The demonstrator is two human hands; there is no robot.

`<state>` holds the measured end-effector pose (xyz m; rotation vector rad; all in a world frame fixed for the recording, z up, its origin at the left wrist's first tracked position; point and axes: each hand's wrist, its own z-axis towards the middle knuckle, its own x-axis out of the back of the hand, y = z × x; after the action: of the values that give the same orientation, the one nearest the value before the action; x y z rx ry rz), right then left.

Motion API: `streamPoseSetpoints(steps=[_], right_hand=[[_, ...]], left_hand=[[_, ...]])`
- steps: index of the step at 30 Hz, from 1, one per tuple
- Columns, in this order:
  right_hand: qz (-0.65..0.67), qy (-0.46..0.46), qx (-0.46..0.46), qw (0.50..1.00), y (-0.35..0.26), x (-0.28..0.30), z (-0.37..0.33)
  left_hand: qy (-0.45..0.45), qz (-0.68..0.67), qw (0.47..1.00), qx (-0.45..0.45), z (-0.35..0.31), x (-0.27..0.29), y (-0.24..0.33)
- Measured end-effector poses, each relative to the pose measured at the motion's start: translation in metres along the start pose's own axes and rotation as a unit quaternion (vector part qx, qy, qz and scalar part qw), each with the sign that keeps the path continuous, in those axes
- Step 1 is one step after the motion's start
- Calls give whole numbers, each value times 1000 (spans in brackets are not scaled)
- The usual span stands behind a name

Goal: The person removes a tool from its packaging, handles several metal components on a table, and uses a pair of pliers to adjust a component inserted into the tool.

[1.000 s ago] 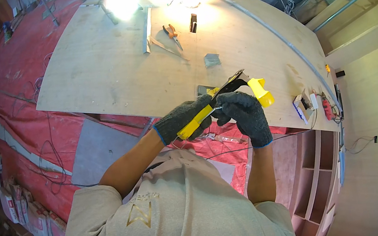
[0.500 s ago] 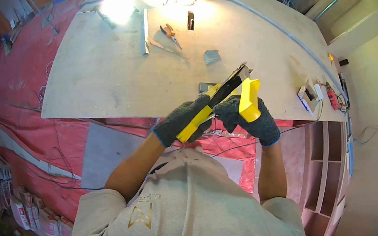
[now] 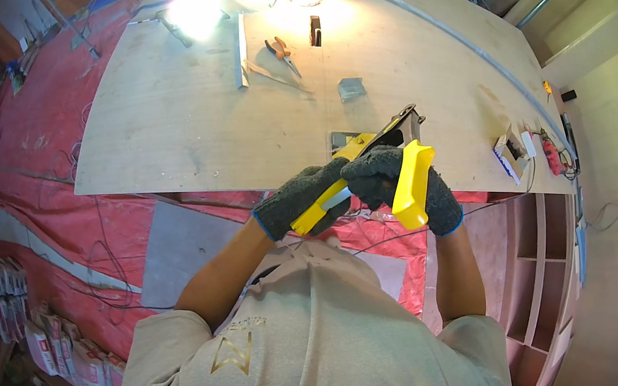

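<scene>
Head cam: left unit of a side-by-side pair on the wearer's head; wide fisheye, upright, unmirrored.
Aim: down and forward, over the shirt [image 3: 308,345] onto the table [image 3: 155,128].
Shirt: very near, fills bottom centre, chest seen from above.
Gloves: left glove [image 3: 296,200] and right glove [image 3: 377,175] near mid-frame, beyond the chest.
Work light [image 3: 194,14]: farther off, glaring near top edge.
Left side: red floor sheeting [image 3: 24,156], seen from above.
Right side: shelf unit [image 3: 538,285], pale wall [image 3: 604,133].
Rim: dark, rounded; table edges bow.
</scene>
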<state>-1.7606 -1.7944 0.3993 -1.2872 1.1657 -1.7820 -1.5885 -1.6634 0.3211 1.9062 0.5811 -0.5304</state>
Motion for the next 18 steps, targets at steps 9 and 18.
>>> streamPoseSetpoints(steps=[9, 18], right_hand=[[-7, 11, 15, 1000, 14, -2, 5], [185, 7, -131, 974, 6, -8, -3]], left_hand=[[-28, -9, 999, -23, 2, 1, 0], [-8, 25, 1000, -2, -11, -2, 0]])
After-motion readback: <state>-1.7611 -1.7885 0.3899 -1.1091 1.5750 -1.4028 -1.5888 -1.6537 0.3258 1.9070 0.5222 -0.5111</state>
